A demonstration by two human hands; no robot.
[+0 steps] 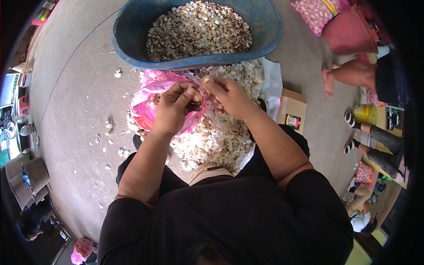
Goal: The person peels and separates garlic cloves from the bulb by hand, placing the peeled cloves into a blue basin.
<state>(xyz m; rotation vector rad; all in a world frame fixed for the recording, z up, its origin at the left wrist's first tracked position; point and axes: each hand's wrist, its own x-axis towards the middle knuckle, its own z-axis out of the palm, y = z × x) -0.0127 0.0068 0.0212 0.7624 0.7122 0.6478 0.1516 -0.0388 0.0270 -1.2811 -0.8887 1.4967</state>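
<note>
Both hands meet above a pink plastic bag (142, 108) and a pile of pale garlic skins (216, 141). My left hand (177, 104) is closed round a garlic piece (197, 96) that shows between thumb and fingers. Just to its right, my right hand (229, 96) pinches with thumb and forefinger near that piece; what it holds is too small to make out. Beyond the hands stands a blue tub (128, 33) with many garlic cloves (203, 33) inside.
A cardboard box (292, 108) sits right of the skins. Farther right are a person's bare leg (353, 75), a red tub (351, 33), a net bag of garlic (312, 13) and other people. Skin scraps (109, 125) dot the floor on the left, beyond which stand woven chairs (36, 174).
</note>
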